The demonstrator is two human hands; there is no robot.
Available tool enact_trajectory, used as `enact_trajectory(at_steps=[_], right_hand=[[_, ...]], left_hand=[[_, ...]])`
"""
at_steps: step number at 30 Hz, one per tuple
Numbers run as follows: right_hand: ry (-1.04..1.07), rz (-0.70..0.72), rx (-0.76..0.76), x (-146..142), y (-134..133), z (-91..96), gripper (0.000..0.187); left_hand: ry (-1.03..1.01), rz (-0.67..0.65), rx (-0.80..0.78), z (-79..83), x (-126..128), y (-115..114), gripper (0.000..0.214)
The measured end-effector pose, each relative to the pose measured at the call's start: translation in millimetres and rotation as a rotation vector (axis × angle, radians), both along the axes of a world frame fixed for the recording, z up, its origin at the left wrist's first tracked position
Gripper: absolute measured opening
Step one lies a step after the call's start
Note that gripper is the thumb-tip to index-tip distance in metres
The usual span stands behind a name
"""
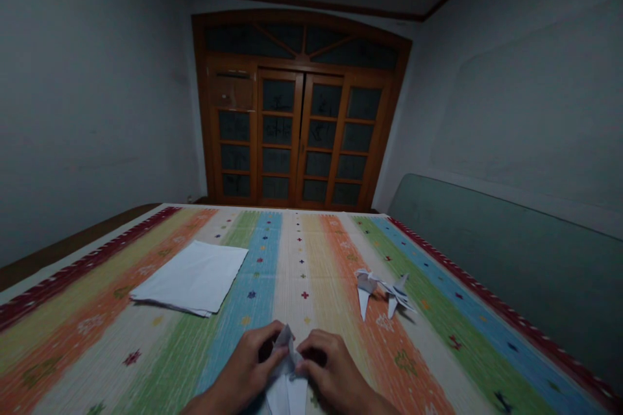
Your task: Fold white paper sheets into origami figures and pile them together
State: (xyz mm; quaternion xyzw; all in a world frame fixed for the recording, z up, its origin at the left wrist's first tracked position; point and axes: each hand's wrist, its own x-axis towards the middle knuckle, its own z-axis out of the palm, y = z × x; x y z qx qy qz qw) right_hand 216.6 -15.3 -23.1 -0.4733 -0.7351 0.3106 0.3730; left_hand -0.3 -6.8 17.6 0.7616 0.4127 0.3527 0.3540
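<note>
Left hand is pinching one side of a folded white paper from what I see on my feed, and the right hand has the other side, thumb and fingers closed on it. Paper's at the near edge of my view, above the striped tablecloth. Further out I've got white sheets off left, a folded paper figure standing off right, and wooden doors way back.
</note>
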Motion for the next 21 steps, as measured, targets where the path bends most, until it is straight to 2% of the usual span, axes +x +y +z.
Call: enact_trajectory(at_steps=[4,8,15,21], right_hand=[[-0.010,0.003,0.006,-2,2,2.9,0.011],[0.007,0.001,-0.002,-4,0,7.9,0.013],[-0.030,-0.004,-0.007,-6,-4,13.2,0.012],[-0.069,0.029,0.028,-1,-3,7.3,0.005]], left_hand=[[-0.038,-0.009,-0.028,4.3,2,1,0.020],[-0.047,-0.001,-0.045,1.1,1,3,0.025],[-0.055,-0.024,-0.036,6.3,0,-2,0.019],[-0.137,-0.050,-0.087,3.5,0,0,0.034]])
